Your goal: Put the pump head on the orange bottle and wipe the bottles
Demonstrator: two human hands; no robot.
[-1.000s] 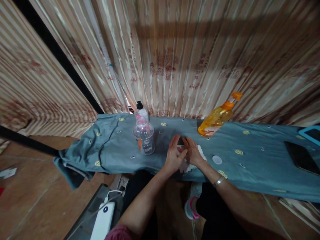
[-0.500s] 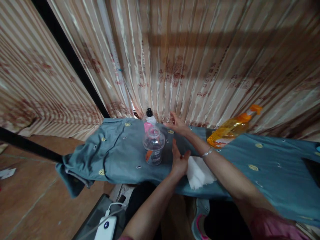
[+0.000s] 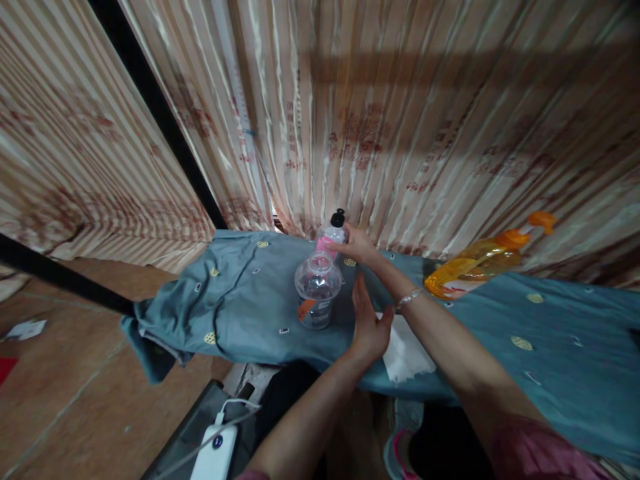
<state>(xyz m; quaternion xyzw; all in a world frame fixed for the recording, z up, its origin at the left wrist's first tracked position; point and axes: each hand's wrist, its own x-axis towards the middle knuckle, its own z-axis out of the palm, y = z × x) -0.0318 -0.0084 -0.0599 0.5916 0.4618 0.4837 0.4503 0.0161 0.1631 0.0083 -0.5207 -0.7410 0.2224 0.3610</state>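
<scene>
Head view, right hand: the right hand is stretched across to the far side of the table, its fingers curled onto the small bottle with the black cap and pink label; whether the grip is fully closed cannot be told.
Head view, small bottle: it is seen upright at the back edge of the teal cloth, just behind the clear jar and close to the striped curtain.
Head view, left hand: the left hand is held open and edge-on, fingers straight and together, nothing gripped, just right of the clear jar and beside the white paper.
Head view, surroundings: an orange pump bottle is seen on the cloth well to the right; a white power bank lies below the table.
</scene>
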